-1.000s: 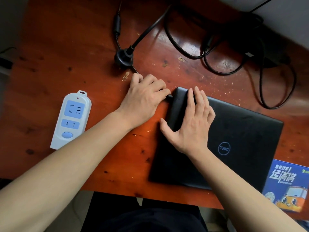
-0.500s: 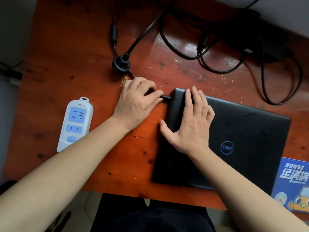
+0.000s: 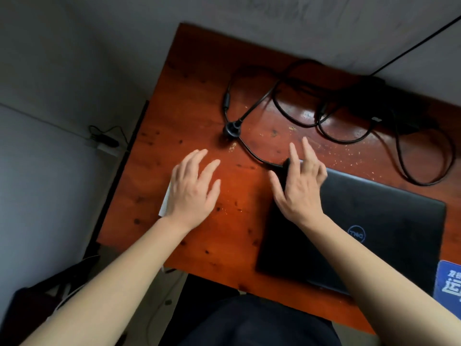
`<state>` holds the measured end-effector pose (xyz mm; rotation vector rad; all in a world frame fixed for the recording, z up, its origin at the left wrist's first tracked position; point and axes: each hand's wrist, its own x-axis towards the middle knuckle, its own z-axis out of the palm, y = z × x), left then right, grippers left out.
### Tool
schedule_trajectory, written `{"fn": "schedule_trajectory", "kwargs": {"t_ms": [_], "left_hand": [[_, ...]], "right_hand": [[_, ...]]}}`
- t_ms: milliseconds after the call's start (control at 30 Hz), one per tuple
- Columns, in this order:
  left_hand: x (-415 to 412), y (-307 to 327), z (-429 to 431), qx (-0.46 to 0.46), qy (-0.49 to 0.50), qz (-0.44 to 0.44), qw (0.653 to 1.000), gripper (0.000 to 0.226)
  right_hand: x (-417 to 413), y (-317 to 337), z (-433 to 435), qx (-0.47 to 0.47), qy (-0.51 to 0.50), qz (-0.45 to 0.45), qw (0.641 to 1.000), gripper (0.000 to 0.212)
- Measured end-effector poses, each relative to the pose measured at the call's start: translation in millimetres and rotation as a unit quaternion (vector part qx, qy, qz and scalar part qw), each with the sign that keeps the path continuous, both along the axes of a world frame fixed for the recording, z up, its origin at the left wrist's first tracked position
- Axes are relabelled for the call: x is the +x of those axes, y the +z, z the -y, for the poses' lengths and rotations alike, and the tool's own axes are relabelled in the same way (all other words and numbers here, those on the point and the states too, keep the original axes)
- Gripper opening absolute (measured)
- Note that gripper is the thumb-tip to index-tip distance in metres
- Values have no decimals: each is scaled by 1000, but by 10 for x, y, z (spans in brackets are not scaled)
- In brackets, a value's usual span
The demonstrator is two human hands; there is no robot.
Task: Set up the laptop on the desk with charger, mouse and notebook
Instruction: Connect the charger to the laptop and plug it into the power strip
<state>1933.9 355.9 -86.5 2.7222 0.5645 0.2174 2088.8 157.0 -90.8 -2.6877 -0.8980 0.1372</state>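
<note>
Step in hand: charger hookup. Laptop [image 3: 374, 236] lies closed on table [image 3: 189, 101]; charger cable [image 3: 252, 152] meets its corner. Left hand [image 3: 193, 188] and right hand [image 3: 299, 186] spread, holding nothing. Next, likely: wall plug [image 3: 232, 129] to socket.

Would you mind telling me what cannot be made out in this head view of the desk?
- White power strip: mostly hidden under the left hand.
- Plug joint at the laptop corner: covered by the right hand, so seating is unclear.
- Blue notebook: cut off by the right edge.
- Charger brick: dark and blurred.
- Mouse: not visible.
</note>
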Motion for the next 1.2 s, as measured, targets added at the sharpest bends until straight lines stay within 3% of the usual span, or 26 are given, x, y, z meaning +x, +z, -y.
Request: {"fn": "schedule_trajectory", "kwargs": {"t_ms": [133, 233, 333, 400, 533, 633, 733, 900, 1033, 1200], "left_hand": [[-384, 62, -158, 18, 114, -89, 989, 67], [-525, 49, -127, -53, 201, -141, 968, 84], [-585, 49, -28, -136, 275, -150, 940, 88], [-597, 23, 14, -141, 283, -160, 935, 86], [-587, -29, -43, -134, 266, -158, 942, 69], [-550, -69, -116, -184, 258, -163, 934, 64], [-557, -88, -213, -244, 252, -150, 924, 77], [-561, -77, -297, -277, 253, -130, 918, 79], [-575, -74, -316, -301, 260, -112, 911, 74], [-612, -100, -328, -326, 258, -81, 906, 75]], "right_hand": [[218, 346, -730, 1, 114, 64, 991, 68], [396, 520, -1197, -126, 200, 61, 970, 62], [509, 614, -1425, -276, 258, 89, 922, 45], [537, 646, -1456, -331, 264, 109, 899, 42], [329, 637, -1348, -237, 249, 52, 937, 44], [74, 601, -1111, -171, 201, -27, 964, 45], [-86, 556, -894, -144, 156, -147, 966, 44], [-369, 528, -672, -3, 91, -327, 941, 25], [-551, 481, -637, 65, 65, -357, 930, 16], [-633, 417, -680, 51, 67, -326, 942, 24]]}}
